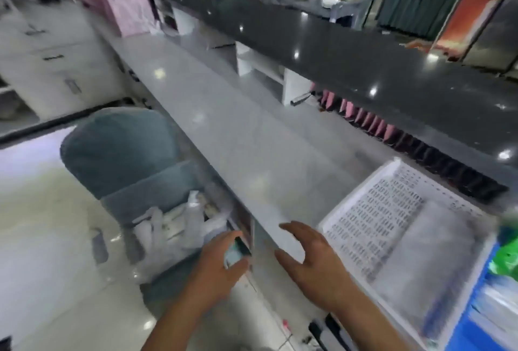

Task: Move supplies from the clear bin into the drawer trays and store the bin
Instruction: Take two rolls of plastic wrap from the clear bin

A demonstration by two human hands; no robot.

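My left hand (221, 262) is below the front edge of the grey counter (224, 132), shut on a small pale box with a dark end (235, 252). It is next to a narrow opening under the counter edge; the blur hides whether that is a drawer. My right hand (311, 258) hovers over the counter's near edge, fingers spread and curled, holding nothing. A white perforated tray (392, 227) lies flat on the counter just right of that hand. No clear bin can be made out in the blurred picture.
A teal chair (120, 154) stands left of the counter with white plastic bags (171, 227) on its seat. A blue container (493, 308) with packets and a green bag sits at the right edge. A raised dark ledge (336, 51) runs behind the counter.
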